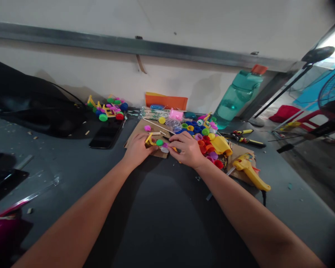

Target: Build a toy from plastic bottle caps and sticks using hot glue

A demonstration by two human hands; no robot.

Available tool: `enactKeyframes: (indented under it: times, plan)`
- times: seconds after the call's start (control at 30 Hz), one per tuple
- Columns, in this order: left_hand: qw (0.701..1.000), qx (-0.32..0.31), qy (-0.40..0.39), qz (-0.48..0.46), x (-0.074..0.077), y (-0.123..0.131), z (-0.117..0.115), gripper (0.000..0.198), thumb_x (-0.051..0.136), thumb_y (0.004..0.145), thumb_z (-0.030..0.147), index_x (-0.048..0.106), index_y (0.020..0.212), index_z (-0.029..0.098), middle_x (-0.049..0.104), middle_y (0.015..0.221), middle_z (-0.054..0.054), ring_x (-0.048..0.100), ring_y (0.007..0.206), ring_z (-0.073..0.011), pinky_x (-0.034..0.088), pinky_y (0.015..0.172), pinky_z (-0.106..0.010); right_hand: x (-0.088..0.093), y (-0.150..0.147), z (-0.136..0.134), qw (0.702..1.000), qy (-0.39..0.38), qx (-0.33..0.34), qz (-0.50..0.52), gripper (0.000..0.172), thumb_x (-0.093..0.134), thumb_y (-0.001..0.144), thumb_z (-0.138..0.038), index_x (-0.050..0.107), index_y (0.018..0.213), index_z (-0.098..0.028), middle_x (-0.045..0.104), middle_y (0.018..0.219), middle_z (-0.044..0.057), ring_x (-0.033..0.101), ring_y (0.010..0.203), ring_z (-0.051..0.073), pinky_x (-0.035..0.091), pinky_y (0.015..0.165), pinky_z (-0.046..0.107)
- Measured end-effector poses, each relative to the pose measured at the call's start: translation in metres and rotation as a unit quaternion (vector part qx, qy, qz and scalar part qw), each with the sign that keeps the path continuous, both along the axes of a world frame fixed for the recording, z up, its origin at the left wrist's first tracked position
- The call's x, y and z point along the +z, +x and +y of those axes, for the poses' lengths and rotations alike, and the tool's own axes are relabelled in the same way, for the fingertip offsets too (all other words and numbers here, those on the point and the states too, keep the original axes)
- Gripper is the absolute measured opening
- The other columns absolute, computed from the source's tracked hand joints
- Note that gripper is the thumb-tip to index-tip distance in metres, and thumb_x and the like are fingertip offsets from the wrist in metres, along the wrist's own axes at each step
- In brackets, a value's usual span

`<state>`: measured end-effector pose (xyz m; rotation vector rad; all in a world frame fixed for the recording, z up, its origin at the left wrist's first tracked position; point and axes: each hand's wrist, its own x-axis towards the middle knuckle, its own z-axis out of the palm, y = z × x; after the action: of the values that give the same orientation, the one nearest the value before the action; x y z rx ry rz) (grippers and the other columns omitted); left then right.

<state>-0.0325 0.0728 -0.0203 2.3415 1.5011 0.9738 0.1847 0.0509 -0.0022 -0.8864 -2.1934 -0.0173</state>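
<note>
My left hand (pixel 138 149) is closed on a small yellow plastic frame (pixel 150 140) at the middle of the table. A green bottle cap (pixel 159 142) sits beside that frame, between my two hands; whether it is joined to it I cannot tell. My right hand (pixel 186 148) has its fingertips pinched at a small purple piece (pixel 165 145), and a whitish cap (pixel 164 150) shows just below. Beneath both hands lies a cardboard sheet (pixel 136 128) with short wooden sticks (pixel 156 133) and a pink cap (pixel 147 128) on it.
Many coloured bottle caps (pixel 203 143) lie right of my hands, near a yellow glue gun (pixel 251 172), pliers (pixel 241 137) and a teal bottle (pixel 237 96). Left stand a phone (pixel 106 134), assembled cap pieces (pixel 108 109) and a black bag (pixel 30 100). A wall closes the back.
</note>
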Motion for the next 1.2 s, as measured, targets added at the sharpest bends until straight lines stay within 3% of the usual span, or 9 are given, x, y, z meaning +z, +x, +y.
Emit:
enactKeyframes:
  times: [0.23, 0.57, 1.2]
  plan:
    - [1.000, -0.005, 0.013, 0.005, -0.0028, -0.0015, 0.0017, 0.025, 0.069, 0.070, 0.037, 0.061, 0.088, 0.022, 0.063, 0.095, -0.004, 0.055, 0.099, -0.0247, 0.043, 0.088, -0.039, 0.0003, -0.0013, -0.0004, 0.998, -0.026, -0.044, 0.041, 0.023, 0.057, 0.080, -0.031, 0.060, 0.100, -0.021, 0.064, 0.098, 0.007, 0.055, 0.094, 0.023, 0.045, 0.085, 0.039]
    - [1.000, -0.007, 0.023, 0.015, -0.0023, -0.0010, 0.0010, 0.023, 0.069, 0.071, 0.034, 0.061, 0.088, 0.021, 0.064, 0.093, -0.005, 0.055, 0.098, -0.0239, 0.043, 0.087, -0.038, -0.0029, -0.0026, 0.0009, 0.999, -0.037, -0.034, -0.002, 0.016, 0.054, 0.085, -0.032, 0.063, 0.090, -0.021, 0.063, 0.093, 0.007, 0.055, 0.092, 0.021, 0.046, 0.082, 0.036]
    - [0.999, 0.001, 0.026, 0.019, -0.0013, 0.0003, 0.0008, 0.025, 0.069, 0.070, 0.036, 0.061, 0.087, 0.020, 0.064, 0.094, -0.005, 0.056, 0.097, -0.0236, 0.043, 0.087, -0.036, -0.0068, -0.0045, 0.0031, 0.999, -0.015, -0.040, -0.016, 0.015, 0.052, 0.086, -0.029, 0.062, 0.092, -0.019, 0.064, 0.094, 0.008, 0.055, 0.091, 0.022, 0.046, 0.082, 0.037]
